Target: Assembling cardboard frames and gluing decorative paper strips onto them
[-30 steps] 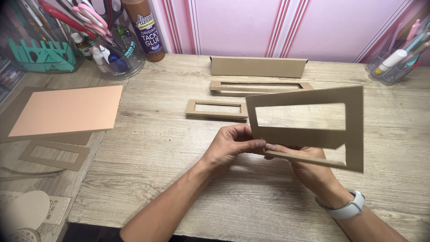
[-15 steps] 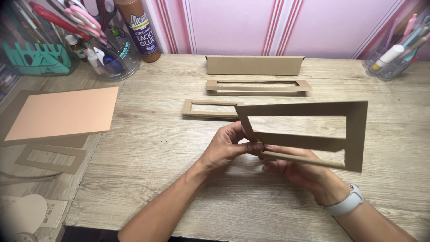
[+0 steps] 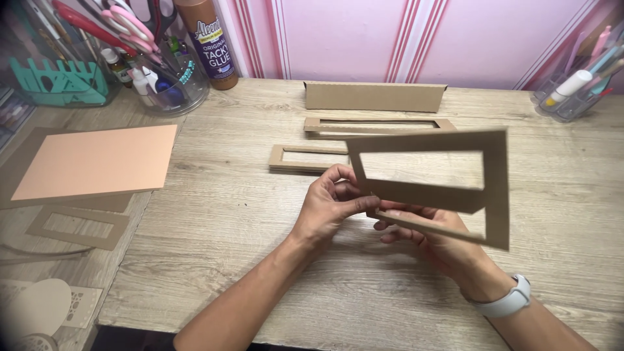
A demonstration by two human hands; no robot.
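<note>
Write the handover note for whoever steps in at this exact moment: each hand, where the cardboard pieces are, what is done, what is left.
Left hand: fingers pinch the near left edge of the cardboard frame, held above the table.
Right hand: supports the frame from underneath.
Two narrow cardboard frames and a folded strip lie beyond; the peach sheet lies to the left.
Done: frames cut out.
Left: glue bottle stands untouched; nothing visibly joined yet.

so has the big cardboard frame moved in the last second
Yes. The big frame has dropped slightly and tilted, uncovering more of the flat frame on the table behind it.
</note>
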